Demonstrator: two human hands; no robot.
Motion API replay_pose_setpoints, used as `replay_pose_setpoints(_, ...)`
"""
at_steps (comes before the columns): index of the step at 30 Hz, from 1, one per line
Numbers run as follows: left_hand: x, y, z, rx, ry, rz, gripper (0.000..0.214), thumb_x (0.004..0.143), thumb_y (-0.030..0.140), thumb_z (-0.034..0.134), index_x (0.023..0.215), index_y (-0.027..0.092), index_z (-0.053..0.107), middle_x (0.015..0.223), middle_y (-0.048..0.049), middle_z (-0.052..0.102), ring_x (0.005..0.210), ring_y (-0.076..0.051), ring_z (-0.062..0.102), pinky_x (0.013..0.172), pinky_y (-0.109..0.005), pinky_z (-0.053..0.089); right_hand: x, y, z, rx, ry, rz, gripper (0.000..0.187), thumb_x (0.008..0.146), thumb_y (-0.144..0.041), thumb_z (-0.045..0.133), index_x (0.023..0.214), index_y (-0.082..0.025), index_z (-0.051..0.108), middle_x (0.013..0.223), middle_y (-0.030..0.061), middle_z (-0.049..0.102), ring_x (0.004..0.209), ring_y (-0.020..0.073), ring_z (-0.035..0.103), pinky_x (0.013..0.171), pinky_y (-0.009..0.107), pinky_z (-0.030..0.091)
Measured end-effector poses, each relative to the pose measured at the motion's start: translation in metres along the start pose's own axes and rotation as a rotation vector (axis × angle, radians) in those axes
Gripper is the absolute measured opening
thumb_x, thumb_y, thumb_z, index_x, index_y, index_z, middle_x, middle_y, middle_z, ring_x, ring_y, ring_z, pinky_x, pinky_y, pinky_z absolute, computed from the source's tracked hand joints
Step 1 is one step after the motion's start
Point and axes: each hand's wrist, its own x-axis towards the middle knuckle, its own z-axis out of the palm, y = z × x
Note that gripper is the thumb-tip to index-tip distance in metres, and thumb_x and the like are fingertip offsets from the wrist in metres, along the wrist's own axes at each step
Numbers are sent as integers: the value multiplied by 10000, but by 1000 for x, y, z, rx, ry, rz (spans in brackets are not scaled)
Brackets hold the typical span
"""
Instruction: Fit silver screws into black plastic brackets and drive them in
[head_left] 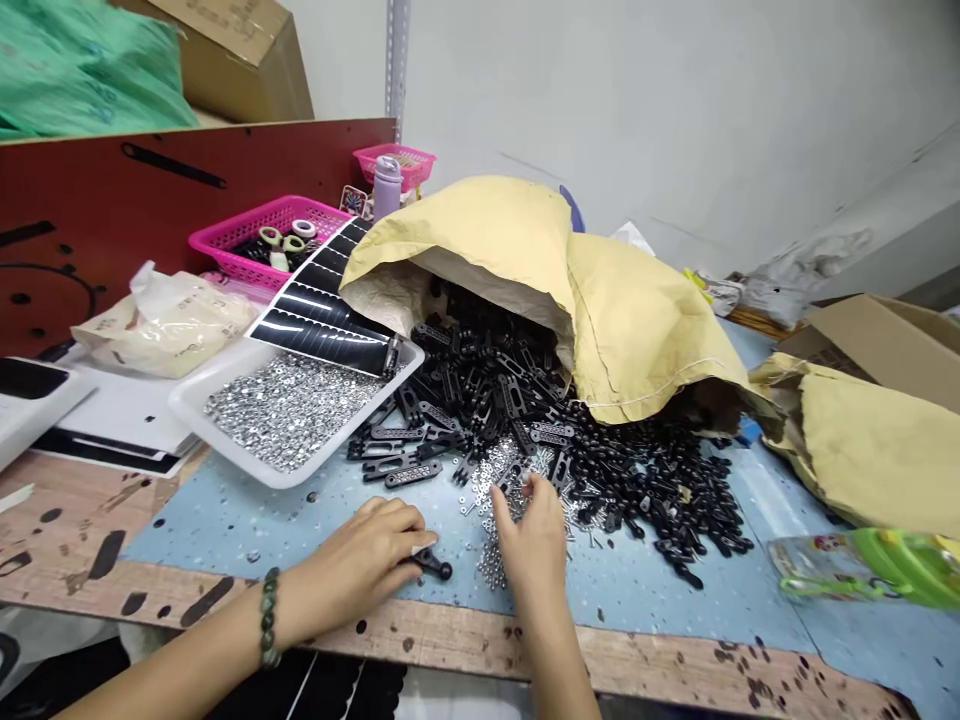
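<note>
While my view falls on the bench, my left hand (360, 558) closes on a small black slotted link (433, 563) at about 6 o'clock, fingers and thumb together around it. My right hand (534, 545) sits just beside it, its fingertips (525, 490) down among a scatter of tiny silver metal nuts (491, 565); I cannot tell whether they pinch anything. At 12 o'clock, a heap of black slotted links (487, 385) spills from a crumpled yellow kraft-paper sack (480, 235) across a pale blue work mat (225, 520). At 10 o'clock, a white plastic tray (289, 478) holds more nuts, and a second yellow paper sack (874, 460) lies at 3 o'clock.
</note>
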Motion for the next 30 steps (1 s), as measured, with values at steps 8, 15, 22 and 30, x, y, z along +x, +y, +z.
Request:
replay_pose_setpoints(8,54,20,-6,98,235,126,457,918,222,469,1370,222,397,1283,-107,546,1189,-283,492,1000,-471,407,-12,-2,-20,135,8,-182,235,877,-228,484,1105,-185,521,998,98,645,898,220,618,797,362,498)
replay_pose_setpoints(15,81,30,-9,40,-10,-60,136,907,234,422,912,194,551,884,-55,633,745,-223,610,639,-346,493,7,70,-52,-143,108,-26,274,916,-369,434,1014,-153,570,842,103,623,712,227,598,614,354,491)
replay_pose_setpoints(22,60,19,-17,-220,45,-180,309,950,441,353,1074,228,540,1068,-67,644,968,-248,611,823,-368,494,16,99,-57,-202,68,-64,220,861,-242,438,930,-181,637,940,109,601,828,240,576,712,370,470)
replay_pose_setpoints(30,52,10,-9,-241,162,-205,374,898,459,444,1175,234,556,1133,-72,666,1042,-275,616,831,-364,505,51,92,-54,-99,2,-139,99,819,-214,532,833,-214,630,832,69,618,783,232,534,744,377,442)
